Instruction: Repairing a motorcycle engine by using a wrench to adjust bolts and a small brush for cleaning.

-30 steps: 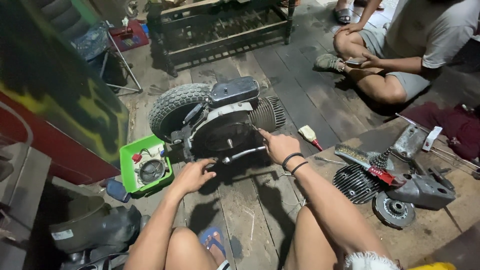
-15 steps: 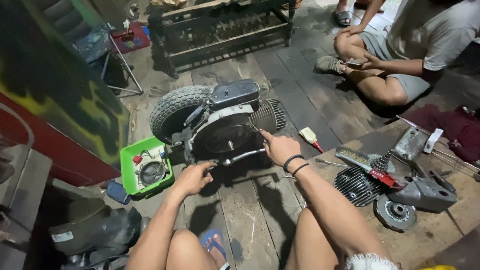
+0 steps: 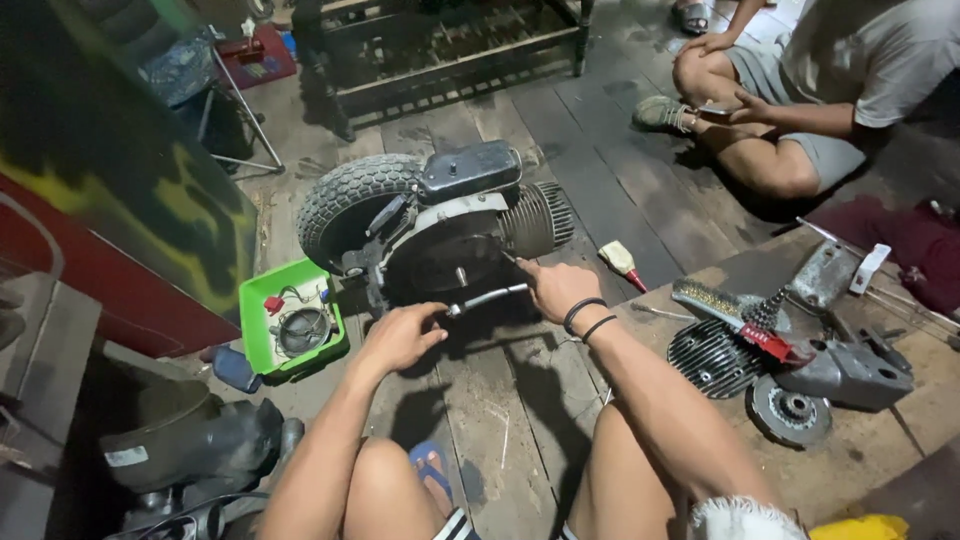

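Observation:
A scooter engine [image 3: 455, 235] with a small knobby tyre [image 3: 350, 200] and a finned cylinder [image 3: 535, 220] lies on the wooden floor in front of me. A metal bar tool [image 3: 487, 298] runs across its lower front. My right hand [image 3: 557, 290] grips the bar's right end, two dark bands on the wrist. At the bar's left end, my left hand [image 3: 398, 337] has its fingers curled around the tip.
A green tray [image 3: 258, 300] holding round parts sits left of the engine. Engine covers, a finned head and a wire brush [image 3: 715, 300] lie on a raised board at right. Another person [image 3: 820, 90] sits cross-legged at back right. A dark bench frame [image 3: 440, 50] stands behind.
My left hand has slid right and up from the floor beside the engine to the bar's left end. The right hand stays on the bar.

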